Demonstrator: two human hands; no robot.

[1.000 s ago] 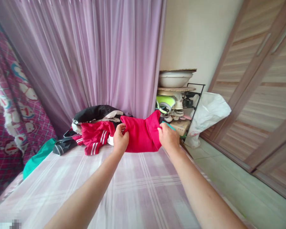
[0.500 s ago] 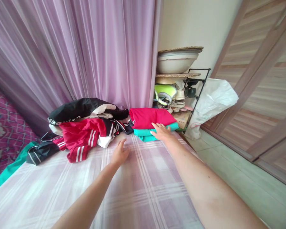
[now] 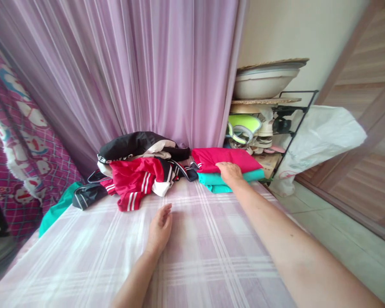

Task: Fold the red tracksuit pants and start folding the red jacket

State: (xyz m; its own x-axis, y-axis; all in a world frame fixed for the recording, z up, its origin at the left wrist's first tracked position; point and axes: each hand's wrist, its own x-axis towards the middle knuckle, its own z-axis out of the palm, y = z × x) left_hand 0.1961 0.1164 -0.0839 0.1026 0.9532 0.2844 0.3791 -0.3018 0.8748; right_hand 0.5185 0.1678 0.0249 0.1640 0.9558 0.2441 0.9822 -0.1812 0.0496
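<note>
My right hand point(image 3: 230, 173) rests on the front edge of a folded red garment point(image 3: 244, 159), fingers lying over it rather than clearly gripping. Under the red one is a folded turquoise garment point(image 3: 210, 182), its layers showing at the front. Lower and to the left, my left hand point(image 3: 161, 226) is by the plaid sheet point(image 3: 192, 256), empty, its fingers loosely curled and a little apart. Beyond it lies a rumpled red garment with white stripes point(image 3: 131, 177), with a black and white garment point(image 3: 137, 145) heaped behind.
A dark garment point(image 3: 88, 196) and turquoise cloth point(image 3: 56, 209) lie at the left. Purple curtains point(image 3: 167, 72) hang behind the clothes. Right of them stands a black rack point(image 3: 297, 128) with shoes and a large basin point(image 3: 265, 83), beside a white plastic bag point(image 3: 327, 132).
The view has turned left, so everything sits farther right. My right hand has come to rest on the red folded garment. My left hand has drawn back slightly, its fingers more curled.
</note>
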